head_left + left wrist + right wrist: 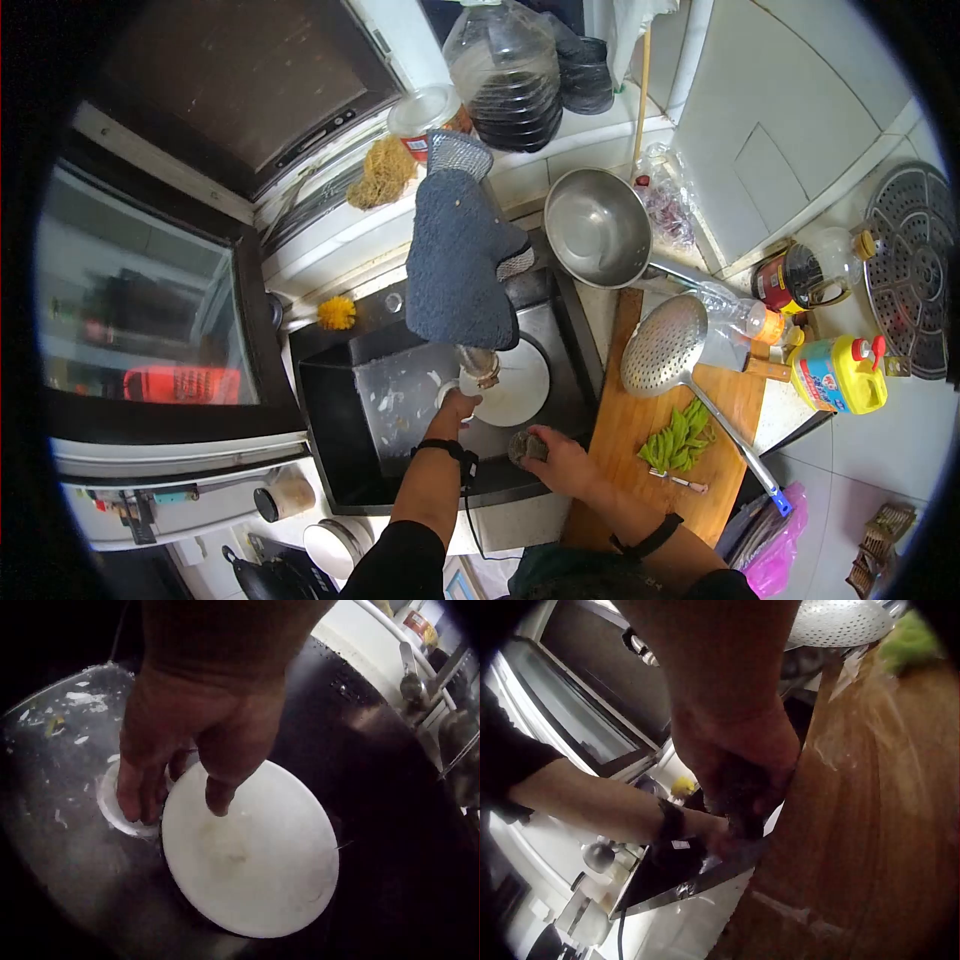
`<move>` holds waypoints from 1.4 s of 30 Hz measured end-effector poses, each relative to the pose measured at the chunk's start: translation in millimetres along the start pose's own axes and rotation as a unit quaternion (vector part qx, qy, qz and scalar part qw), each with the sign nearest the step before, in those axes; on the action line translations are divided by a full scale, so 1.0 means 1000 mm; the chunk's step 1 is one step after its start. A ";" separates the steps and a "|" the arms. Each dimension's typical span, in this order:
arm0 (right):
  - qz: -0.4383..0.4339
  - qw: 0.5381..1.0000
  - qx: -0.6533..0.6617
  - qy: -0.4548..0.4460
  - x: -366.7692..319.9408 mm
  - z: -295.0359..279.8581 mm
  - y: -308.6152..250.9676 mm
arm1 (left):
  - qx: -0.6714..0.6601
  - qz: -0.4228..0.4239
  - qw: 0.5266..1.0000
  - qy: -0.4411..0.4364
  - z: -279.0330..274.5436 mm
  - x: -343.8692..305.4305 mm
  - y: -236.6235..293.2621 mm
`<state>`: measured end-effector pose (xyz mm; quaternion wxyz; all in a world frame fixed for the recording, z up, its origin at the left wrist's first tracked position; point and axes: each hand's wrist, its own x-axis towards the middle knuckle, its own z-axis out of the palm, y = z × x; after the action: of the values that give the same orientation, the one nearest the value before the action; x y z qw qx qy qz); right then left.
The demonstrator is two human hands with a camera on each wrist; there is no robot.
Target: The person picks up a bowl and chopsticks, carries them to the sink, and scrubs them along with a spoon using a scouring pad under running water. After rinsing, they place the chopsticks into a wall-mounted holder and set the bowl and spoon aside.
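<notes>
Well, R fingers (780,769) clamp half-hidden pad (526,448), prob. sponge; L fingers (139,796) apart, touching plate (255,859)

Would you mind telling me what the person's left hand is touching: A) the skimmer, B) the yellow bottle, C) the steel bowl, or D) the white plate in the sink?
D: the left hand has a fingertip on the white plate lying in the sink, while the right hand grips a dark scouring pad.
</notes>
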<state>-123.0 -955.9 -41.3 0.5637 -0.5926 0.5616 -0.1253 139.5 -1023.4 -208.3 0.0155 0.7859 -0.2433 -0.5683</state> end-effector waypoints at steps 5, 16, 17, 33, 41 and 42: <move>-0.010 1.000 -0.003 -0.025 0.001 -0.003 0.005 | 0.217 0.034 0.969 0.111 0.004 0.049 -0.019; -0.007 0.998 0.008 -0.058 -0.003 -0.018 -0.012 | 0.113 0.143 0.975 0.129 0.004 0.111 -0.070; 0.000 0.998 0.012 -0.063 -0.004 -0.019 -0.015 | 0.119 0.128 0.977 0.123 0.005 0.075 -0.048; 0.015 0.999 -0.019 -0.047 -0.001 -0.007 -0.016 | 0.216 0.086 0.963 0.138 0.003 0.048 -0.033; 0.003 0.999 0.001 -0.041 0.001 -0.008 -0.017 | -0.088 0.101 0.988 0.079 -0.008 0.017 -0.031; 0.002 0.999 0.000 -0.041 0.000 -0.007 -0.018 | -0.143 0.085 0.983 0.080 -0.008 0.014 -0.032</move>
<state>-118.8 -964.4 -24.7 0.5863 -0.5961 0.5394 -0.0996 161.3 -1003.3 -228.0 0.1951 0.7948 -0.2239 -0.5292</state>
